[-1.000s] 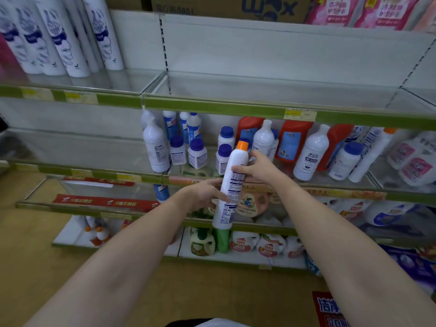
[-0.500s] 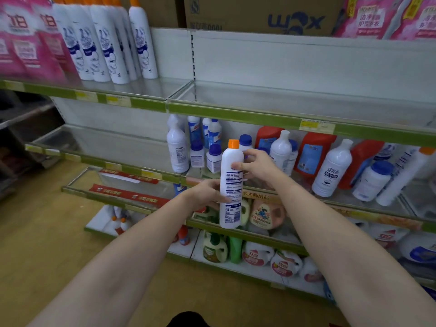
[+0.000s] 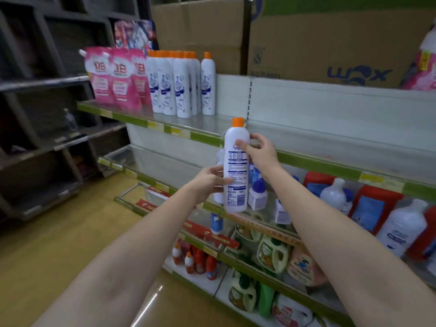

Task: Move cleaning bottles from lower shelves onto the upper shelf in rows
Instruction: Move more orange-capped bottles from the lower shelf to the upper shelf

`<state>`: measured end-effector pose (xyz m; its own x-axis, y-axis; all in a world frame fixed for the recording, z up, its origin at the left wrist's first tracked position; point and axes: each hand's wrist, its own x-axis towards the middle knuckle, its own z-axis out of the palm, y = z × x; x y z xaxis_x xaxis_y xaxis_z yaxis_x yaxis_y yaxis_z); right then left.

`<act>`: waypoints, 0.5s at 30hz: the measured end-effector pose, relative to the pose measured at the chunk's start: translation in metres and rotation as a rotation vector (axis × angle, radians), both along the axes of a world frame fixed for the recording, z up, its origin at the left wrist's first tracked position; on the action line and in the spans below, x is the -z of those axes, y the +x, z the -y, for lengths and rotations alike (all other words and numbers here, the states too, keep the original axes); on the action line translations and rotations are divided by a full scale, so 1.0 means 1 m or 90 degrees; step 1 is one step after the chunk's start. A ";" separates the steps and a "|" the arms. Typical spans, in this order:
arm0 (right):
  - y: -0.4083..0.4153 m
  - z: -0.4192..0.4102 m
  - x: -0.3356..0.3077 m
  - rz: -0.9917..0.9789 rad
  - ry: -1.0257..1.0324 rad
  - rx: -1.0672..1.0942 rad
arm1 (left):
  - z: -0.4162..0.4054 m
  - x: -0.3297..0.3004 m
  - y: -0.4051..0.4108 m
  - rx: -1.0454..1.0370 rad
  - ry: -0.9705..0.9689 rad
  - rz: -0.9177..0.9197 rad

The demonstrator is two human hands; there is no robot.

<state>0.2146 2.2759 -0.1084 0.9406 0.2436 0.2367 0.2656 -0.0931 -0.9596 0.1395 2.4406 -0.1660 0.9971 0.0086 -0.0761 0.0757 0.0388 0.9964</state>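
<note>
Before the upper shelf (image 3: 207, 134), both hands grip the bottle (image 3: 236, 166), raised higher than before

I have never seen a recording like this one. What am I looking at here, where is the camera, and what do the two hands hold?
There is no machine here. A person wears one wide-angle camera on the head, and it looks forward and down, so you see that person's own two arms reaching out in a shop aisle.

Both hands hold one white bottle with an orange cap, upright. The left hand grips its lower part, and the right hand grips it near the top.

On the upper shelf stands a row of matching white bottles, next to pink pouches. Cardboard boxes sit above. The lower shelves carry mixed cleaning bottles.
</note>
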 end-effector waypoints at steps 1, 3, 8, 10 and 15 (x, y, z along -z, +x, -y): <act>0.005 -0.010 -0.009 0.006 0.010 -0.004 | -0.009 -0.008 0.004 -0.018 0.000 0.014; 0.012 -0.033 -0.028 0.028 0.027 -0.003 | -0.026 -0.027 0.013 -0.046 0.002 0.045; 0.030 -0.091 -0.069 0.093 0.024 0.041 | -0.070 -0.072 0.040 -0.079 0.036 0.141; 0.040 -0.113 -0.082 0.116 -0.004 0.051 | -0.088 -0.090 0.052 -0.095 0.060 0.183; 0.071 -0.167 -0.111 0.152 -0.049 0.097 | -0.132 -0.120 0.102 -0.162 0.171 0.250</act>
<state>0.2855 2.4430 0.0030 0.8877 0.1294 0.4419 0.4603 -0.2192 -0.8603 0.2413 2.5723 -0.0456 0.9142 0.2212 0.3397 -0.2828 -0.2523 0.9254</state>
